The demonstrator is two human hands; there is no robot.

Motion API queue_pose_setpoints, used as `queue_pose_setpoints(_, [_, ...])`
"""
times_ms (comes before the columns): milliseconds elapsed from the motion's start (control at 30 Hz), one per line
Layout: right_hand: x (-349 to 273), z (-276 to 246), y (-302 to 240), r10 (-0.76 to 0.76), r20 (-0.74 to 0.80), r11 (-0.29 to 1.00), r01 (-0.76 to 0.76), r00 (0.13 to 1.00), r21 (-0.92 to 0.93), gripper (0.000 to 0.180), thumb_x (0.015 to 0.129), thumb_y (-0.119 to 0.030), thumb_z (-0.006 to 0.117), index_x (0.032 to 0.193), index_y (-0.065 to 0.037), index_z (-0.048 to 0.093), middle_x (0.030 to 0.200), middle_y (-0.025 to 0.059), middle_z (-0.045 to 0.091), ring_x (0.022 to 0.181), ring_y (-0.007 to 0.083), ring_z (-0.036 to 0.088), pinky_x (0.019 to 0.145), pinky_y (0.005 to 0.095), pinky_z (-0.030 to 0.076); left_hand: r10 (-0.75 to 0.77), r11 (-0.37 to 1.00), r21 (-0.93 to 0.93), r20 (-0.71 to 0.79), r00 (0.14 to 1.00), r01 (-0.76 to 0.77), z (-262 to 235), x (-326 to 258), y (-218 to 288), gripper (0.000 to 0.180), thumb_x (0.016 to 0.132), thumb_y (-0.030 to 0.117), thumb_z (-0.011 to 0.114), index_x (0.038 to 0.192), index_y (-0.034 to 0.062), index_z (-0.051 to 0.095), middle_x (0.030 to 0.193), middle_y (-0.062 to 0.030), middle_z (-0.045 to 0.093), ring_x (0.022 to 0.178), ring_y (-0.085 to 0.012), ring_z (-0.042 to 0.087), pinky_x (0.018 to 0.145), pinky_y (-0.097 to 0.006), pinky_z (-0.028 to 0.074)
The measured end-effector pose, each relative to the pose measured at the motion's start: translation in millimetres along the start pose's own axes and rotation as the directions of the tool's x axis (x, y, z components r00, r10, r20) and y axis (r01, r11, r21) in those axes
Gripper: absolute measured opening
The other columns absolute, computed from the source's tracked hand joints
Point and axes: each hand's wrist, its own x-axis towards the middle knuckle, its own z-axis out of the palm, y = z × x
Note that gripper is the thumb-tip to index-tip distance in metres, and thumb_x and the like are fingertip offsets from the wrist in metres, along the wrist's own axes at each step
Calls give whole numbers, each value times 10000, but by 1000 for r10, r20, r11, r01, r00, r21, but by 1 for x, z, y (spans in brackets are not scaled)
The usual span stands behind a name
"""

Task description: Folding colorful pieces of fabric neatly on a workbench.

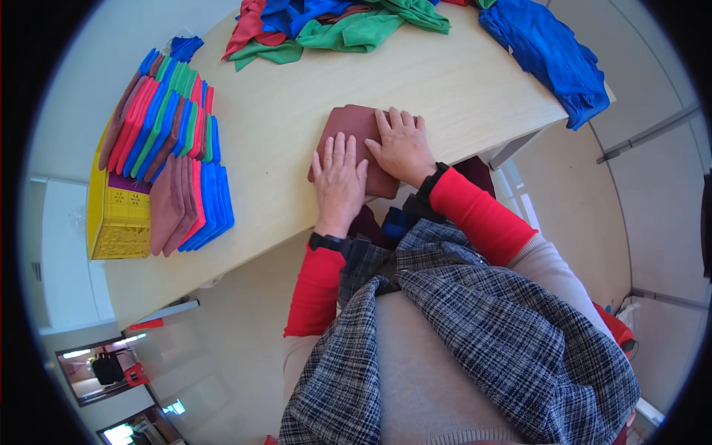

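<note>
A brown cloth (348, 124), folded into a flat rectangle, lies on the table near its front edge. Flat on the left part of it rests my left hand (341, 178), fingers stretched out and pointing away from me. My right hand (404, 148) lies on the cloth's right part with its fingers spread. Both palms touch the cloth from above, and neither hand grips anything. Parts of the cloth are hidden under my hands.
On the left, a yellow plastic basket (122, 222) holds rows of folded cloths (159, 126) in several colours. More folded cloths (189, 208) stand at its near side. Crumpled cloths (348, 33) lie at the far edge, and a blue cloth (545, 55) hangs over the right corner.
</note>
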Motion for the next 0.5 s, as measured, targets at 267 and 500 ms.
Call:
queue_pose_setpoints(267, [-17,-47,-9,-89,179,989,109,980,-103,653,967,-404,592,1459,5,459,1392,197,530,1304,382,491,1110,577,336,19,1000,-27,91,996,-17,-15,8,-24,555,1019,306,545,1506,54,458,1575,-152,428,1482,-319,352,1214,-526,246])
queue_pose_setpoints(500, [8,-3,-34,-411,89,901,389,907,192,631,1012,-412,518,1492,-9,442,1542,179,453,1458,368,375,1191,547,271,-12,991,-134,-2,1000,12,-9,-6,3,578,994,317,557,1484,20,483,1575,-178,420,1487,-346,339,1226,-535,216])
